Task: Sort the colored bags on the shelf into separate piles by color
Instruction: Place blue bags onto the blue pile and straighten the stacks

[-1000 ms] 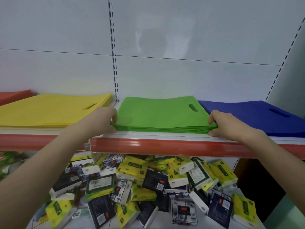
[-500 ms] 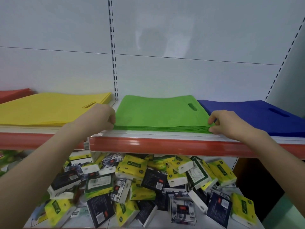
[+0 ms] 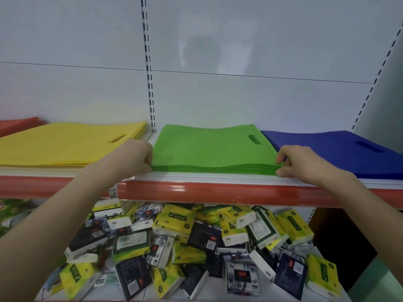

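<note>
Gripping the green pile (image 3: pixel 209 149) at both front corners, the two hands frame it on the upper shelf (image 3: pixel 218 191). The left hand (image 3: pixel 139 155) sits at the pile's 8 o'clock corner, fingers curled in against the stacked edges; how far they reach underneath is hidden by the knuckles. The right hand (image 3: pixel 298 162) sits at the 4 o'clock corner, fingers on the top bag and thumb low at the bottom layer, pinching the stack between them. The green pile lies flat, its front edge just behind the shelf's white lip, its handle cut-out toward 2 o'clock. At its 9 o'clock lies the yellow pile (image 3: pixel 65 147), near but apart, with the slotted upright (image 3: pixel 150 83) of the back wall rising between them. Farther toward 9 o'clock a red pile (image 3: pixel 17 124) shows at the frame's edge. At 3 o'clock the blue pile (image 3: pixel 340 151) lies just beside the green; whether they touch I cannot tell. Below, the lower shelf (image 3: pixel 213 290) holds a loose heap of tissue packs (image 3: pixel 185 240), yellow-green ones mixed with dark ones and white-and-green ones, tumbled at all angles
</note>
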Motion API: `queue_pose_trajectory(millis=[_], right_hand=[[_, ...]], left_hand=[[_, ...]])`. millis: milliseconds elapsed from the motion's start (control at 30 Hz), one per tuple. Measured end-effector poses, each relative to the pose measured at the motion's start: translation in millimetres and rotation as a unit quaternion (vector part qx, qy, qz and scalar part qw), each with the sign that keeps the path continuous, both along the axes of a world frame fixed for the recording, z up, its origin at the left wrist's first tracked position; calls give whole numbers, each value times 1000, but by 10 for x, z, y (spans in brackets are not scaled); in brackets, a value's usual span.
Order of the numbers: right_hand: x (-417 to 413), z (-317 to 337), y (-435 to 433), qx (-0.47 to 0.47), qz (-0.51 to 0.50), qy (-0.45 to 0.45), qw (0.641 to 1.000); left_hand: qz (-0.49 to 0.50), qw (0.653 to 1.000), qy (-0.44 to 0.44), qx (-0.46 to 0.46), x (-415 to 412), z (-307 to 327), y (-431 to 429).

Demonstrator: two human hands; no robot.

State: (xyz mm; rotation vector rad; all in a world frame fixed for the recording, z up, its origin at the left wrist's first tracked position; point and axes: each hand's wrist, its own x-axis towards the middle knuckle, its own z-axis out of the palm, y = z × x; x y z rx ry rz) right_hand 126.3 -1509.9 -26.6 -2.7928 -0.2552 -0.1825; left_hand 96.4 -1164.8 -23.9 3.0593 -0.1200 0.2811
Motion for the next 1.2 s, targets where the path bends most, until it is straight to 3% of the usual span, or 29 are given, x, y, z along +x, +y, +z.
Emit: queue_pose_trajectory(millis=[500, 633, 767, 867, 967, 1100, 1200], right_hand=[[-15, -44, 20, -45, -14, -7, 999], [-104, 138, 84, -112, -32, 26, 993], [-223, 417, 338, -177, -33, -80, 980], [-122, 412, 740, -106, 53, -134, 984], [102, 223, 1107, -54, 135, -99, 984], [345, -54, 1126, -194, 96, 10, 976], [391, -183, 1054, -199, 90, 52, 974]], left_hand=[[-1, 1000, -20, 19, 6, -46, -2], [11, 998, -23, 56, 12, -57, -19], [9, 998, -21, 65, 22, -47, -30], [8, 997, -14, 69, 22, -21, -49], [12, 997, -7, 78, 37, -17, -55], [10, 997, -3, 79, 37, -24, -47], [5, 997, 17, 78, 55, 10, -39]])
